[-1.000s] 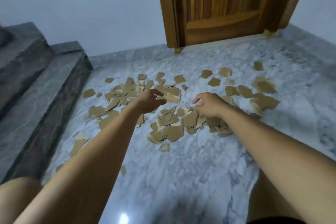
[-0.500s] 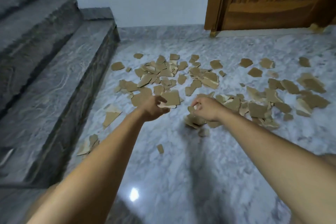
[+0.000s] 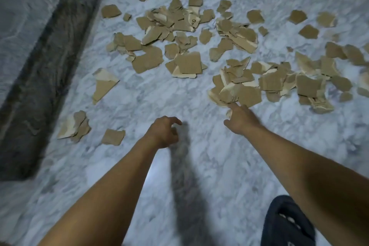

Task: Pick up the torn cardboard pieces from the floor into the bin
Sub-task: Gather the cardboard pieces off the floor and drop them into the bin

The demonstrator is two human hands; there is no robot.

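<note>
Dozens of torn brown cardboard pieces (image 3: 189, 64) litter the white marble floor (image 3: 209, 166), seemingly none binned; left hand (image 3: 163, 134) loosely curled and empty, right hand (image 3: 240, 121) with forefinger touching one.

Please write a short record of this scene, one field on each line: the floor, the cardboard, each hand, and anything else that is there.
floor: pale marble, with a dark stone step along the left
cardboard pieces: many torn brown pieces scattered on the floor, some overlapping
left hand: over bare floor, fingers loosely curled, no piece seen in it
right hand: forefinger stretched out to the near edge of a pile
bin: not in view
other: dark slipper at lower right
</note>
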